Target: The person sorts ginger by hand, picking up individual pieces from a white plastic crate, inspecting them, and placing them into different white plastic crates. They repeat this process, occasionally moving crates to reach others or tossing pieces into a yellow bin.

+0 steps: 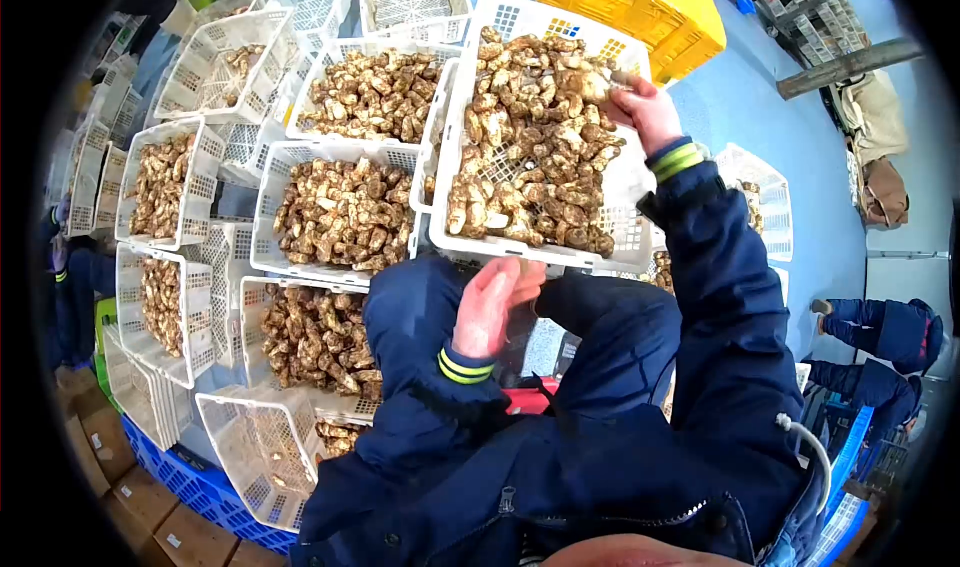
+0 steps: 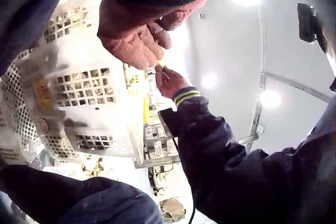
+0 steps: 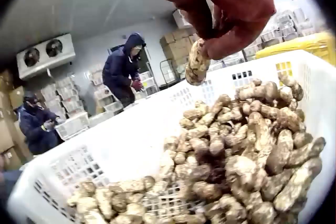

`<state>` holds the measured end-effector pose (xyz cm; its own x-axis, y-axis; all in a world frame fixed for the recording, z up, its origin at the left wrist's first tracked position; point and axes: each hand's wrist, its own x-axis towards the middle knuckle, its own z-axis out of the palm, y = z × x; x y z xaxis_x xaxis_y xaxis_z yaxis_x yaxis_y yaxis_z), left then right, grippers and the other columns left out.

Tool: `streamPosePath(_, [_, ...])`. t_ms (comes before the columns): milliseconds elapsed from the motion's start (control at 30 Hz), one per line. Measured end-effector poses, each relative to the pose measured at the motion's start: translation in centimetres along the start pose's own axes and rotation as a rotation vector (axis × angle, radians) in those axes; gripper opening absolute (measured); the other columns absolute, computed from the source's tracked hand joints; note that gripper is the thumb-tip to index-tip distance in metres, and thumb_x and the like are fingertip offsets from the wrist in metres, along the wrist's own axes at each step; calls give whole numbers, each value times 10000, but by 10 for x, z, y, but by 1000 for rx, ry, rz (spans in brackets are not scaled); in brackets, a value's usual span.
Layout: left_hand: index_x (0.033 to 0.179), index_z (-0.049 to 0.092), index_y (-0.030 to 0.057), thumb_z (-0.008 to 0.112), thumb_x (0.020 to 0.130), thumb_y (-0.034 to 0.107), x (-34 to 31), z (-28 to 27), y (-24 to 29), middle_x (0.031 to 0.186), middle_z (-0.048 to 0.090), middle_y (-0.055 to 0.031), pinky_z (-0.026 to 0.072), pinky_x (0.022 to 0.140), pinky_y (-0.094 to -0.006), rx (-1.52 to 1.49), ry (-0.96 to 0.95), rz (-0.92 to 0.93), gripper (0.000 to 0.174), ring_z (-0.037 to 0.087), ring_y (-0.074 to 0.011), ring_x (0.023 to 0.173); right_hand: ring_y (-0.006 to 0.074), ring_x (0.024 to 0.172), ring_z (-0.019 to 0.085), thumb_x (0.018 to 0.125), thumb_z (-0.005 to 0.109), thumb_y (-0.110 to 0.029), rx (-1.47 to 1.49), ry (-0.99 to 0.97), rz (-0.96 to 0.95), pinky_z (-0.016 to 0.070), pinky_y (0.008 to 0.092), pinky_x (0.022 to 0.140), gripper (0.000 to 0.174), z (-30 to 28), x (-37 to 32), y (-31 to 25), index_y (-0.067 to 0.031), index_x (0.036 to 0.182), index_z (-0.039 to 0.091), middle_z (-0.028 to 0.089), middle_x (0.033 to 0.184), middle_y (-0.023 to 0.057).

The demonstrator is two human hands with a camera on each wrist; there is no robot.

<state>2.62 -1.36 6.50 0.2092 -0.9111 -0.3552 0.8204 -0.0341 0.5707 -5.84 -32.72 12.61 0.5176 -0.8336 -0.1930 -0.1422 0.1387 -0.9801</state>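
A white perforated crate [image 1: 640,192] of brown-and-white mushrooms [image 1: 545,97] sits tilted above the person's knees. Over its far right part, the right hand [image 1: 648,112] pinches one mushroom [image 3: 198,64] between thumb and fingers, above the mushroom pile [image 3: 247,166] in the right wrist view. Below the crate's near edge is the left hand [image 1: 495,307], palm up. The left wrist view shows that hand [image 2: 136,35] with loosely bent fingers and nothing in them, beside the crate's outer wall [image 2: 84,113]. Part of the crate's bottom grid shows between the mushrooms.
Several white crates [image 1: 262,207] of mushrooms stand at the left, some stacked. A yellow bin [image 1: 640,7] is behind the held-up crate. More crates [image 1: 775,207] lie beyond the right sleeve. Two other people [image 3: 123,71] are across the room in the right wrist view.
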Motion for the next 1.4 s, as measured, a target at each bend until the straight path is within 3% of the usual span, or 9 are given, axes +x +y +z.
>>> streamPosePath(67, [1093,490,-13,522,872,283,-1,11,5,1056,580,-143,446,817,-344,18,26,46,371,571,-244,947,184,859,583,816,540,-85,217,-155,17,466,307,795,415,1,-55,-3,9,1202,418,584,925,46])
streamPosePath(200, [1149,455,3,533,865,300,-8,40,12,1186,493,-129,392,893,-355,-53,-101,209,418,492,-211,1067,195,808,580,770,620,-122,389,-192,-67,459,305,781,503,44,-161,-6,27,1201,409,575,890,68])
streamPosePath(300, [1160,445,20,519,871,323,-15,56,13,1135,495,-68,367,922,-371,-35,-111,257,425,476,-174,1047,164,842,571,784,600,-92,306,-202,-20,452,270,773,420,70,-214,-1,36,1156,453,581,961,81])
streamPosePath(433, [1154,447,5,539,864,282,-26,58,17,1089,530,-83,375,925,-371,-33,-144,328,411,498,-194,1027,109,896,542,796,560,-74,-31,-209,-105,428,227,788,346,69,-234,5,27,1122,501,588,1009,70])
streamPosePath(633, [1100,484,11,588,824,275,-26,43,18,1043,551,-103,426,847,-402,-115,-150,166,396,537,-236,961,131,846,564,840,526,-153,70,-277,-43,445,248,758,360,40,-227,-1,24,1151,483,591,995,83])
streamPosePath(800, [1108,487,40,578,831,251,-26,39,16,1050,551,-95,408,866,-408,-212,-205,136,360,533,-241,969,150,858,576,861,522,-254,67,-342,95,456,264,758,401,36,-205,4,14,1156,475,583,992,81])
streamPosePath(1000, [1117,503,54,560,845,253,-28,28,21,1103,558,-102,412,860,-408,-168,-146,14,342,541,-232,1000,173,889,582,849,538,-293,36,-398,98,461,271,769,458,22,-174,1,9,1184,456,592,997,110])
streamPosePath(1267, [1110,504,18,554,850,260,-31,10,27,1033,582,-110,446,804,-387,-135,-174,-11,359,572,-222,921,174,906,591,870,509,-259,-51,-219,10,472,256,770,430,-14,-101,-31,6,1202,438,580,1054,126])
streamPosePath(1400, [1110,502,14,562,839,289,-31,-5,33,1031,583,-114,452,800,-384,-169,-151,2,390,573,-225,924,149,798,612,866,517,-220,-217,-26,-56,494,252,676,348,-9,-39,-33,-22,1151,496,606,943,77])
